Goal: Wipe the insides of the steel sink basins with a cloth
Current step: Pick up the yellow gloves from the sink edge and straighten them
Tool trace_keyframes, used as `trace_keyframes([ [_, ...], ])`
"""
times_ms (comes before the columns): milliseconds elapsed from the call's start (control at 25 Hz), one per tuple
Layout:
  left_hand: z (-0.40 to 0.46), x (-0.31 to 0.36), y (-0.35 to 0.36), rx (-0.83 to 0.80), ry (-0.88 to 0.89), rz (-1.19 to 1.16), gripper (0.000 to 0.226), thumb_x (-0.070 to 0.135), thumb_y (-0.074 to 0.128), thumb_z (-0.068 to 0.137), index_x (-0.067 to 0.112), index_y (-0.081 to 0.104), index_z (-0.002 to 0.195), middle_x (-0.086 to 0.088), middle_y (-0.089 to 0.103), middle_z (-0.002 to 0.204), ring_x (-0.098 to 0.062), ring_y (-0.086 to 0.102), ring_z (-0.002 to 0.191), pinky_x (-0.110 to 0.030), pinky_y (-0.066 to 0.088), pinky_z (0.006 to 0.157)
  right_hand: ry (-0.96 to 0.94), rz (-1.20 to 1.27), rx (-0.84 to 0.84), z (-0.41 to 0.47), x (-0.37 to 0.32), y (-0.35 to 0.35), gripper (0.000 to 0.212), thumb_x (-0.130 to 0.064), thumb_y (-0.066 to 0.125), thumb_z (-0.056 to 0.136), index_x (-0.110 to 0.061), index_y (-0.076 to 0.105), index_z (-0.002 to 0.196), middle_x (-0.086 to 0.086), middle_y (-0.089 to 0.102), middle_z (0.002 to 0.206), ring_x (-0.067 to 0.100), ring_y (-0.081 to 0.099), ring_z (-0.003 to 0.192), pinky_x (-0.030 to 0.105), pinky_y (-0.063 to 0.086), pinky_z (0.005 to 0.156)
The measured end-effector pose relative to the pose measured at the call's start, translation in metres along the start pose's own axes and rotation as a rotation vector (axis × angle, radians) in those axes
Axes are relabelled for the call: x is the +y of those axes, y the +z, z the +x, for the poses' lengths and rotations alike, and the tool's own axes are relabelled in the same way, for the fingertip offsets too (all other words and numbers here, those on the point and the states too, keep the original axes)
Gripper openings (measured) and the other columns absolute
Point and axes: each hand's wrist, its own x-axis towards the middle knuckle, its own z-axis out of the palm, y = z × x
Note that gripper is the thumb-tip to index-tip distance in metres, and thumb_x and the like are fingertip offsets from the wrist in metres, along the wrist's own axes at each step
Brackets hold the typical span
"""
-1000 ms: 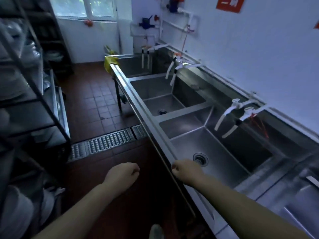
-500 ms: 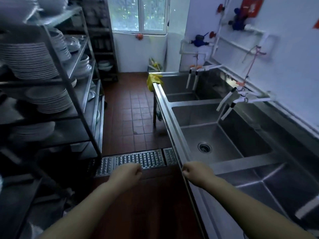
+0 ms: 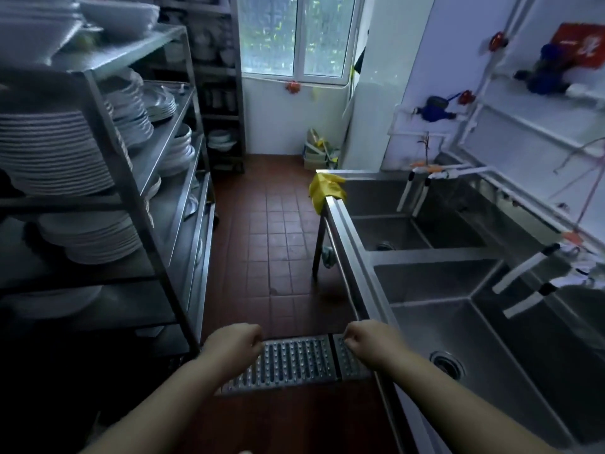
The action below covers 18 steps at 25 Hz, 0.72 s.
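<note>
A long steel sink unit runs along the right wall, with its front rim (image 3: 348,234) leading away from me. The near basin (image 3: 484,348) has a round drain, and a second basin (image 3: 393,232) lies beyond it. A yellow cloth (image 3: 324,191) hangs over the sink's far left corner, well out of reach. My left hand (image 3: 234,347) is held out over the floor with its fingers curled and holds nothing. My right hand (image 3: 370,344) is curled the same way beside the sink's front rim, also holding nothing.
White taps (image 3: 520,283) reach over the near basin from the wall pipes. A metal rack (image 3: 131,191) stacked with white plates lines the left side of the narrow aisle. A steel floor drain grate (image 3: 288,362) crosses the red tile floor just ahead.
I have walked forward along the sink and my view has lifted toward the window. The yellow cloth is nearer. Both hands stay curled and hold nothing.
</note>
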Motion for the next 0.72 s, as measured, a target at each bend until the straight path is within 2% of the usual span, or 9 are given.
trace_keyframes([
  [200, 0.135, -0.058, -0.061, 0.004, 0.027, -0.01, 0.026, 0.037, 0.048, 0.092, 0.03, 0.062, 0.112, 0.011, 0.064, 0.116, -0.013, 0.059, 0.108, -0.028, 0.047, 0.086, 0.096, 0.146, 0.02, 0.126, -0.019, -0.038, 0.026, -0.031, 0.045, 0.093, -0.026, 0.065, 0.109, -0.005, 0.066, 0.113, 0.015, 0.059, 0.102, 0.026, 0.042, 0.072],
  [320, 0.202, -0.069, -0.082, -0.025, 0.059, 0.0, 0.024, 0.037, 0.049, 0.092, 0.029, 0.063, 0.111, 0.01, 0.065, 0.116, -0.013, 0.06, 0.106, -0.027, 0.048, 0.084, 0.153, 0.191, 0.009, 0.174, -0.016, -0.051, 0.025, -0.032, 0.047, 0.092, -0.027, 0.066, 0.108, -0.006, 0.066, 0.112, 0.015, 0.06, 0.102, 0.027, 0.045, 0.077],
  [400, 0.249, -0.068, -0.088, -0.051, 0.103, 0.004, 0.025, 0.037, 0.049, 0.092, 0.03, 0.062, 0.112, 0.009, 0.065, 0.116, -0.013, 0.06, 0.107, -0.027, 0.048, 0.084, 0.187, 0.224, 0.002, 0.205, -0.003, -0.056, 0.025, -0.031, 0.047, 0.093, -0.025, 0.066, 0.109, -0.005, 0.066, 0.112, 0.015, 0.06, 0.102, 0.028, 0.046, 0.079],
  [520, 0.325, -0.056, -0.098, -0.069, 0.169, 0.046, 0.026, 0.038, 0.048, 0.093, 0.029, 0.061, 0.113, 0.007, 0.064, 0.118, -0.015, 0.058, 0.11, -0.027, 0.046, 0.085, 0.244, 0.223, 0.027, 0.262, 0.032, -0.072, 0.025, -0.029, 0.046, 0.094, -0.024, 0.065, 0.109, -0.006, 0.065, 0.113, 0.014, 0.059, 0.102, 0.025, 0.042, 0.072],
  [720, 0.44, -0.035, -0.122, -0.052, 0.157, 0.062, 0.025, 0.037, 0.048, 0.09, 0.028, 0.063, 0.109, 0.008, 0.065, 0.115, -0.015, 0.059, 0.107, -0.028, 0.047, 0.085, 0.283, 0.261, 0.08, 0.361, 0.094, -0.104, 0.024, -0.029, 0.044, 0.095, -0.023, 0.066, 0.103, -0.005, 0.066, 0.107, 0.016, 0.06, 0.093, 0.03, 0.047, 0.073],
])
